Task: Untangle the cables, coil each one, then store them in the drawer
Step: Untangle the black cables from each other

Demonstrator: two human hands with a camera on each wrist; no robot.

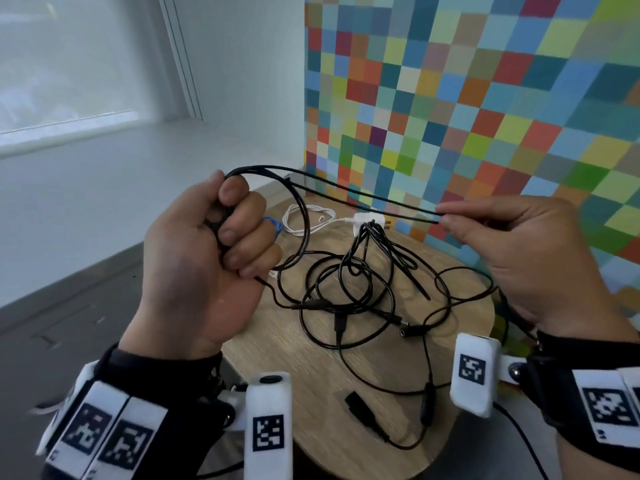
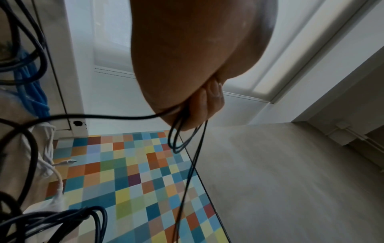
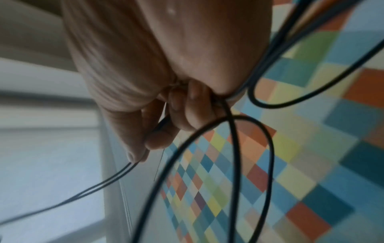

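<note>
Cables of thin black rubber (image 1: 349,285) are still largely tangled on the round wood-grain worktop (image 1: 298,368), so the task is judged to be at an early stage: one cable is only partly coiled, and no drawer is visible in any view.

A few loops of one thin black cable (image 1: 346,191) are clenched in the left hand (image 1: 204,268), whose fingers are curled tightly round the gathered turns. From that grip two strands are stretched across to the right hand (image 1: 519,251), where they are pinched between thumb and fingertips (image 1: 450,206). The strands are held taut between both grips, well above the worktop.

Below and between the grips the remaining black tangle is spread out, with loose connectors lying nearest the wrists. Beyond the left grip, a white cable with a white charger block (image 1: 363,220) and a bit of blue cable (image 1: 273,224) are seen, uncoiled as far as can be told.
</note>
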